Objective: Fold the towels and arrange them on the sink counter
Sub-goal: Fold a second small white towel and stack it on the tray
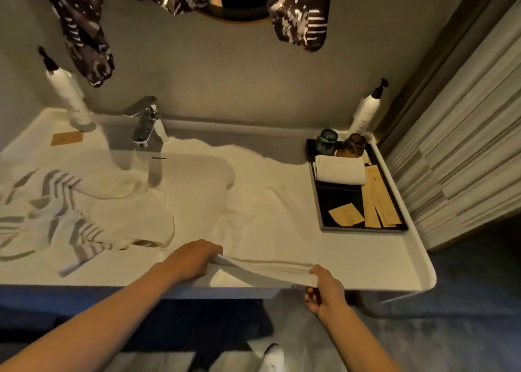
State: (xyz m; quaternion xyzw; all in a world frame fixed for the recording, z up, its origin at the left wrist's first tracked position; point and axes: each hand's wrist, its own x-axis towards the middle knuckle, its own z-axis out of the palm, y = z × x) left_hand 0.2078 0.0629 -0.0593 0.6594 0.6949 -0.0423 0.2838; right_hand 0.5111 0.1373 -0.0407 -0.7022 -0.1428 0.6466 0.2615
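White towel [253, 216]: spread flat on the sink counter [366, 264], to the right of the faucet [146, 123], reaching from the back wall to the front edge.
Left hand [194, 259]: fingers curled over the towel's near edge, pinching the left corner.
Right hand [324, 287]: grasping the same near edge further right, at the counter's front lip; the edge is lifted slightly between the two hands.
Handling: soft, limp cloth, judged light; it sags and wrinkles freely, so it wants a hold at both corners with the edge kept taut. Not fragile, not slippery.
Where to hold: the two near corners, as now, seem right for carrying the edge away towards the wall.
Long axis: appears to run from the front edge towards the faucet side wall, roughly away from the person; the held short edge lies across, parallel to the counter front.
Striped towel [64, 216]: crumpled in a heap left of the faucet, unfolded.
Rolled towel [339, 171]: already done, lying on the black tray [338, 202], well to the right of the faucet.
Stage: first fold of the white towel appears about to begin.
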